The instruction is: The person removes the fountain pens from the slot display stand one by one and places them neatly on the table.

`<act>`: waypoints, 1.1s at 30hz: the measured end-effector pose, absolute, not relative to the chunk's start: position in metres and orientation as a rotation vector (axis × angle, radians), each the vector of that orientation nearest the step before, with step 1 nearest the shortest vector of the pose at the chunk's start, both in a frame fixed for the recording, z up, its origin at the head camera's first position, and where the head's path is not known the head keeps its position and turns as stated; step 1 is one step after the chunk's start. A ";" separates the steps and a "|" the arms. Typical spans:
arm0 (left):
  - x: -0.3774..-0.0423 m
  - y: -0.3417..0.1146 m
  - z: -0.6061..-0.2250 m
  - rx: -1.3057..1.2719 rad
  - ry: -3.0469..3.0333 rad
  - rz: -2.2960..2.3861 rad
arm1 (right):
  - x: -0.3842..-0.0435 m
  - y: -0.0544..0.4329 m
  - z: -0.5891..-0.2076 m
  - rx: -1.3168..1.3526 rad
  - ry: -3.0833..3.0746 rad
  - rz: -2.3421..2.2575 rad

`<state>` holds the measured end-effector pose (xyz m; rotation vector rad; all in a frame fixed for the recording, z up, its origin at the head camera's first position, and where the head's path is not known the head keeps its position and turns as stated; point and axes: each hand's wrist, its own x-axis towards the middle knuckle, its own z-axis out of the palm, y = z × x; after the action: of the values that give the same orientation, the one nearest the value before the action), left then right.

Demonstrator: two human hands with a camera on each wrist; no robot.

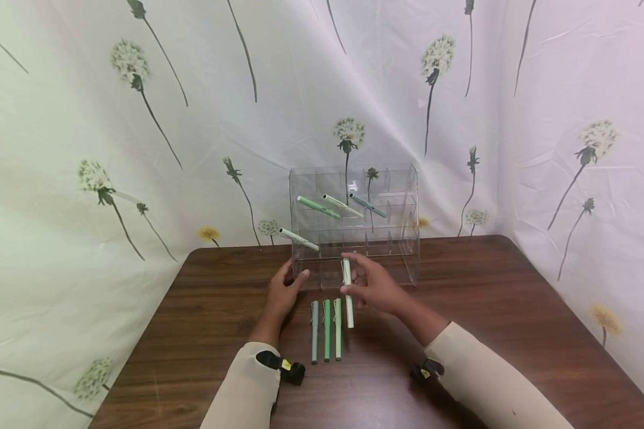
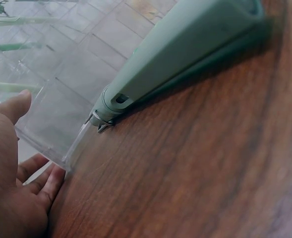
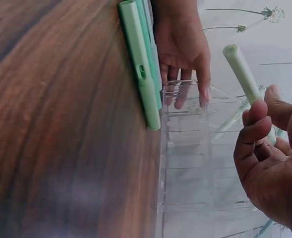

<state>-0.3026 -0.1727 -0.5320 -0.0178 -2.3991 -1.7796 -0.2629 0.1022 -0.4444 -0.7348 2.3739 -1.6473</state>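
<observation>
A clear tiered pen stand [image 1: 333,273] is at the table's back edge. My left hand [image 1: 284,291] rests at its lower left corner, thumb in front and fairly straight fingers along the side. Between thumb and fingers, my right hand [image 1: 377,287] pinches a pale green capped pen [image 1: 349,307], clip end up, before the stand's lowest tier. A whitish pen [image 1: 300,239] leans in a lower left slot. Higher up lean a green pen [image 1: 318,207], a cream pen [image 1: 344,206] and a grey-blue pen [image 1: 368,205].
Before the stand, a grey-blue pen [image 1: 314,333], a green pen [image 1: 327,332] and a light green pen [image 1: 338,331] lie side by side on the brown wooden table [image 1: 193,357]. A flower-printed cloth [image 1: 279,119] hangs behind and at both sides.
</observation>
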 end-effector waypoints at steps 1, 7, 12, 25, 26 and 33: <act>-0.302 -0.173 -0.532 -0.014 -2.402 -1.771 | -0.262 0.103 -0.446 -0.728 2.382 -1.641; -0.302 -0.172 -0.530 -0.017 -2.397 -1.763 | -0.259 0.106 -0.455 -0.641 2.372 -1.634; -0.303 -0.172 -0.531 -0.016 -2.382 -1.770 | -0.258 0.109 -0.461 -0.597 2.351 -1.601; -0.303 -0.173 -0.530 -0.009 -2.398 -1.783 | -0.257 0.111 -0.481 -0.604 2.373 -1.504; -0.302 -0.173 -0.530 -0.012 -2.398 -1.786 | -0.257 0.111 -0.482 -0.612 2.373 -1.501; -0.302 -0.173 -0.531 -0.019 -2.384 -1.811 | -0.260 0.112 -0.491 -0.653 2.382 -1.453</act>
<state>-0.3021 -0.1726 -0.5309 -0.0191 -2.3837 -1.8109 -0.2602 0.1119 -0.4909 -0.6526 2.3824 -1.4533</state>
